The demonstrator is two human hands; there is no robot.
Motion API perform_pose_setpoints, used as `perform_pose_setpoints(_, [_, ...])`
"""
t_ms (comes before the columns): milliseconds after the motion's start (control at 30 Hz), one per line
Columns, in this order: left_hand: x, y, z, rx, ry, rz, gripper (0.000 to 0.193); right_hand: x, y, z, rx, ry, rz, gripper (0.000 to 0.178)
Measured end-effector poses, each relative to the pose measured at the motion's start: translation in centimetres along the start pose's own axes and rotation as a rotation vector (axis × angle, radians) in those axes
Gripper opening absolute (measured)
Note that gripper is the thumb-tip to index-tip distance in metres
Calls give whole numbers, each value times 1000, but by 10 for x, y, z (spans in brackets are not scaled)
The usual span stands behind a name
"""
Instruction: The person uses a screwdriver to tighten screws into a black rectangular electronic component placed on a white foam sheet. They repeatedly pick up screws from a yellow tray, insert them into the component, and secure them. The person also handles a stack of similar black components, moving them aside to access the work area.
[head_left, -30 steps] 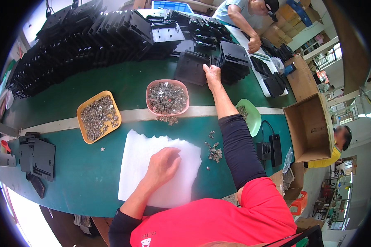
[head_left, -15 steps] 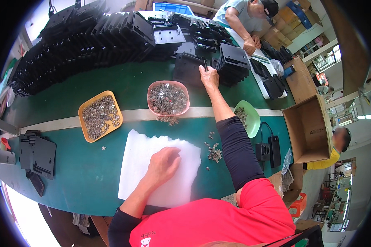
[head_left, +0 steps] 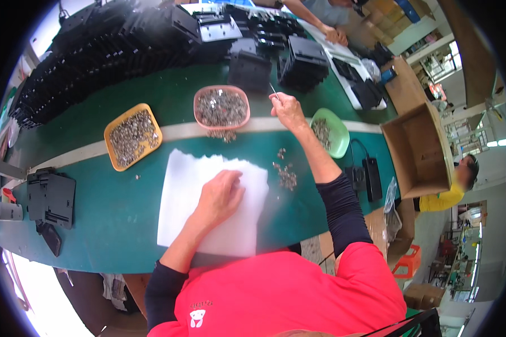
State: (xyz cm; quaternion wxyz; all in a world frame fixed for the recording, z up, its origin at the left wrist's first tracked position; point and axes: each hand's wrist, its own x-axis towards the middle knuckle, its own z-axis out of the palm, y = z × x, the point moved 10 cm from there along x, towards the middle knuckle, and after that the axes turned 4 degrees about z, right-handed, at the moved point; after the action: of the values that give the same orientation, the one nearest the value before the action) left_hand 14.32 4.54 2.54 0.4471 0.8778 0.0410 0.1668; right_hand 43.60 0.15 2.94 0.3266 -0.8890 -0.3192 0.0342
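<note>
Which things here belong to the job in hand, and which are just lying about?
Apparently in use:
thin object, held in the right hand
white sheet, under the left hand
dark panel, just beyond the thin object
pink tray of small parts, probably

Likely just lying about:
open cardboard box
black oblong block
cup, far left

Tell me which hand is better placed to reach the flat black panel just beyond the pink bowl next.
Right, probably: your right grip is close to the black panel, though holding a thin tool. Your left grip is much farther back, over the white sheet.
</note>
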Motion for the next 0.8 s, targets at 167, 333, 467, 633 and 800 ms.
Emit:
perform_pose_setpoints(167, [-14,34,7,235,-75,136,30,-56,-6,-14,-50,-187,-92,28])
perform_pose_setpoints(333, [-40,57,4,234,-49,343,27,-98,2,-31,-73,-168,-157,25])
perform_pose_setpoints(467, [-32,25,-54,274,68,38,13,-121,1,-37,-52,-169,-41,28])
perform_pose_setpoints(633, [-24,-63,-153,565,293,-184,11,-128,9,-21,-35,-209,-72,25])
perform_pose_setpoints(800, [-26,-115,-224,873,443,-270,16,-127,14,-14,-12,-197,-77,23])
